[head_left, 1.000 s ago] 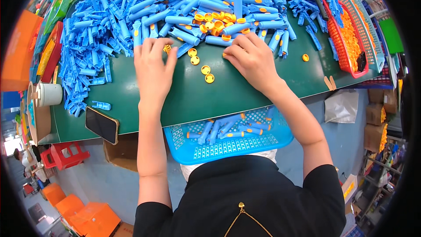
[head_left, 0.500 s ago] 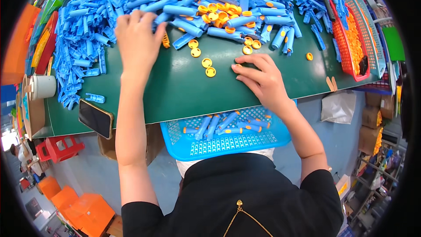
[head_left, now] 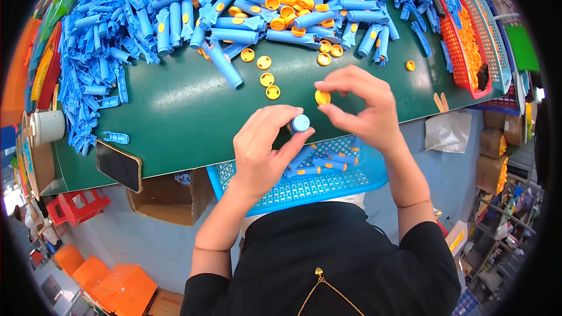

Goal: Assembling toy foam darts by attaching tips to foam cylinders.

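Near the centre of the frame, the left hand [head_left: 260,152] is curled around a short light-blue plastic tube [head_left: 300,123], its round end showing between thumb and fingertips. Just to its right, the right hand [head_left: 363,108] is nearly closed in a pinch, with a small round orange plastic cap [head_left: 322,97] held between thumb and forefinger; cap and tube end are close together but apart.

Below both hands, at the near edge of the dark green table [head_left: 175,123], sits a shallow light-blue perforated plastic basket [head_left: 310,184]. It holds a handful of blue tubes with orange caps on their ends [head_left: 319,162], lying loose on its floor.

At the upper right of the frame, a red mesh plastic basket [head_left: 462,52] holds a heap of small orange parts [head_left: 471,38]; what kind they are is too small to tell.

Across the top of the frame spreads a large pile of loose blue tubes [head_left: 175,17], some already capped in orange, with loose orange caps [head_left: 268,76] scattered on the table in front of it.

At the left of the frame, a dark phone [head_left: 119,165] lies on the table edge, and a white cylindrical container [head_left: 47,127] stands further left. An open brown cardboard box [head_left: 167,199] sits under the table edge, lower left of centre; its contents cannot be made out.
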Motion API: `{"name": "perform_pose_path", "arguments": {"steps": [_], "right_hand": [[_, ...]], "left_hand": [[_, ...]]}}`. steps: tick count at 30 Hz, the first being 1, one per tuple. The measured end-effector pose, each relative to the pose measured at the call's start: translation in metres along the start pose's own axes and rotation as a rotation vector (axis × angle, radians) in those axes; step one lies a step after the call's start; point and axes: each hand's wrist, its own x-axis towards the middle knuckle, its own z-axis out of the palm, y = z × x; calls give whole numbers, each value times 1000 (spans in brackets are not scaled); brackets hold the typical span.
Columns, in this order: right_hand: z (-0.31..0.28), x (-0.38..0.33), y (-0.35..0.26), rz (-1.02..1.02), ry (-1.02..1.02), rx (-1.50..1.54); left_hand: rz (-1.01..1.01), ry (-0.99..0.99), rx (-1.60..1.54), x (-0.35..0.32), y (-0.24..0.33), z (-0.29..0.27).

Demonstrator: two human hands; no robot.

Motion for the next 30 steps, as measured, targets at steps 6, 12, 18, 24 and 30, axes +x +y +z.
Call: {"name": "perform_pose_path", "arguments": {"steps": [6, 12, 18, 24, 30], "right_hand": [[7, 3, -24, -114, -64, 145], [8, 11, -28, -200, -142, 97], [6, 14, -32, -161, -178, 73], [5, 16, -33, -151, -214, 87], [7, 15, -34, -140, -211, 69]], "left_hand": [[25, -31, -20, 0, 0, -3], [41, -27, -20, -1, -4, -4], [55, -99, -111, 1, -11, -9], [-293, -273, -733, -3, -6, -7], [-396, -357, -516, 0, 2, 6]]}}
